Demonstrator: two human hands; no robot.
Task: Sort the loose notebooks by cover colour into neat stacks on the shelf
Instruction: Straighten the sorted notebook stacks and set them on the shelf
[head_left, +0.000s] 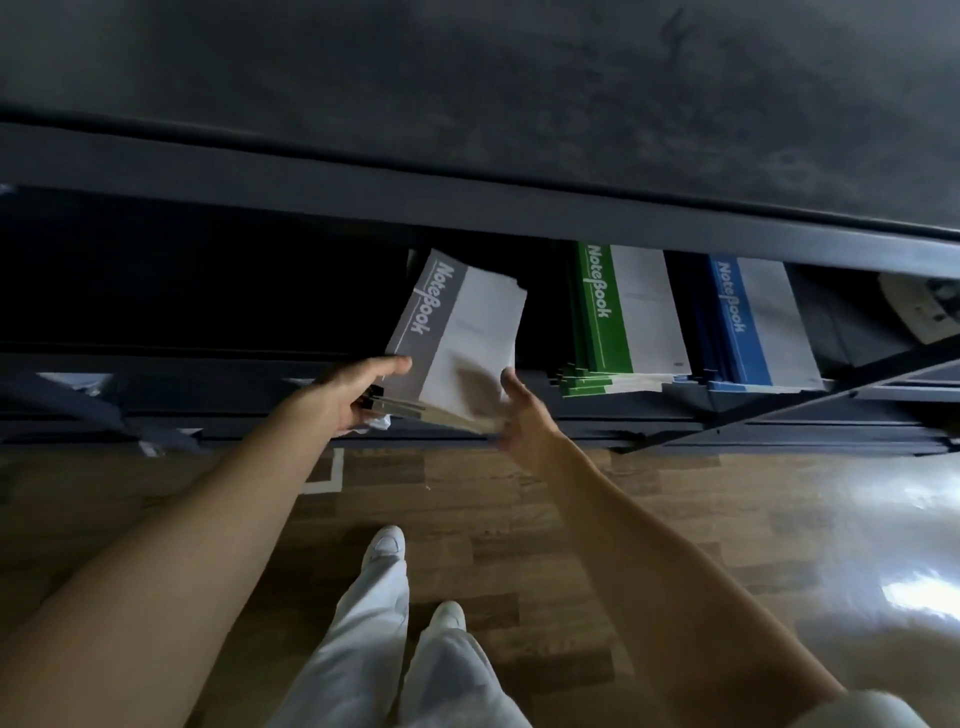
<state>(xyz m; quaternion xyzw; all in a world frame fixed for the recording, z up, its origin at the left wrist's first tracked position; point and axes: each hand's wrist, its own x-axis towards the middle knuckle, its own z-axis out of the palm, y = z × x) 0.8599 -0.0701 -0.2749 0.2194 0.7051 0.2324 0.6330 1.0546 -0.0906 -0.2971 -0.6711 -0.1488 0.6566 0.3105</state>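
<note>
Head view: grey notebook stack, long axis into shelf; left grip pinching near corner; right grip cannot tell.

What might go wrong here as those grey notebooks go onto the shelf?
1. The tilted bundle of grey-and-white paper notebooks is fanned at its far corner; the left hand pinches one edge and the grip of the blurred right hand is unclear, so copies may slip out.
2. The uneven stack of green-and-white notebooks sits close on the right; a sideways nudge might skew it.
</note>
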